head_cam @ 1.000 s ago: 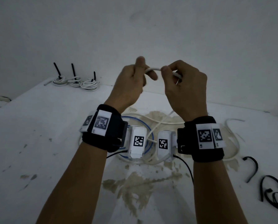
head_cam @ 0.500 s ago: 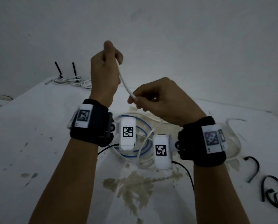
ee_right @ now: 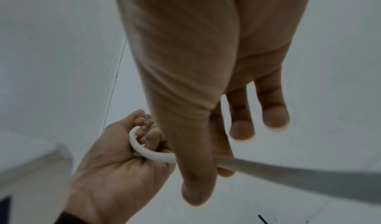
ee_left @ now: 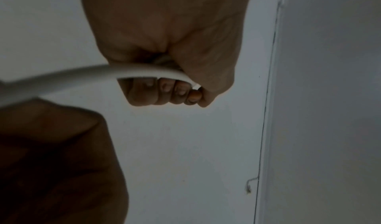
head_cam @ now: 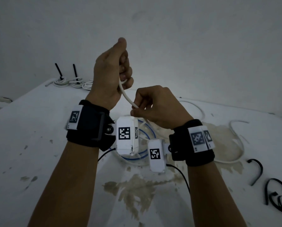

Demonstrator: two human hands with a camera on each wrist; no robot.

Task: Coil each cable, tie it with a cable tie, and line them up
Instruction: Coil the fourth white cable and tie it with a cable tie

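We are holding a white cable [head_cam: 127,97] up over the stained table [head_cam: 30,128], both hands raised in dim light. Our left hand [head_cam: 111,74] is the higher one, its fingers curling into a fist around the cable's end; the wrist views are showing the cable bending out from under those curled fingers [ee_left: 163,89]. Our right hand [head_cam: 158,107], lower and just to the right, is pinching the same cable between thumb and forefinger while two other fingers [ee_right: 274,113] are hanging straight and free. The short run of cable between the hands is slanting down from left to right.

Below the right hand the cable is dropping toward the table, but our wrists and the white marker boxes strapped to them are hiding most of it. We are making out only loose white loops and a blue loop [head_cam: 146,136] lying around the near centre, and another white loop [head_cam: 235,145] trailing to the right.

At the far left, three tied coils [head_cam: 74,81] are lying in a row, the third partly hidden behind our left hand. Black ties [head_cam: 258,171] are lying loose at the near right edge, some cut off by the frame. The left wrist view is blurred and dark in its lower left.
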